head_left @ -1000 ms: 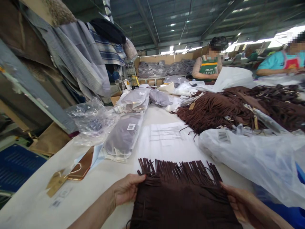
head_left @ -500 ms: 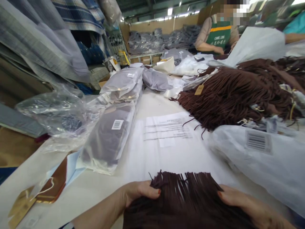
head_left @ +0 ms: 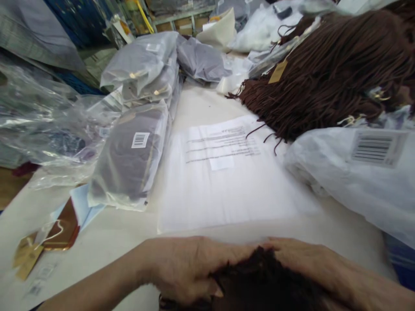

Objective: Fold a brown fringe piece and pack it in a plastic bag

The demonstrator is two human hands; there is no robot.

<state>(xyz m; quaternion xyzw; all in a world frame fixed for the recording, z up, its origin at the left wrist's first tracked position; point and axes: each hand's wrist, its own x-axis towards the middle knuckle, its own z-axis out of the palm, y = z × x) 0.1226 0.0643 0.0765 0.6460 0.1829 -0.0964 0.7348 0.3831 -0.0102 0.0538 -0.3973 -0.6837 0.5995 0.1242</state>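
At the bottom of the head view, my left hand [head_left: 191,265] and my right hand [head_left: 314,265] close round a dark brown fringed fabric piece [head_left: 259,287] from both sides. Its strands are bunched between the hands, and its lower part runs out of the picture. The left thumb lies over the near side of the bundle; most fingertips of the right hand are hidden. Just beyond the hands lies a flat white bag [head_left: 201,198] with printed lines of text and a small label.
A packed grey item with a barcode [head_left: 126,160] lies left, before a stack of similar packs [head_left: 139,60]. A phone [head_left: 63,229] and tan tags [head_left: 27,255] sit front left. Right are a brown fringed heap [head_left: 330,73] and a white barcoded bag [head_left: 327,160].
Both hands have come closer together, and the spread fringe between them is now gathered. The view has tipped downward, so the co-worker at the back is out of sight.
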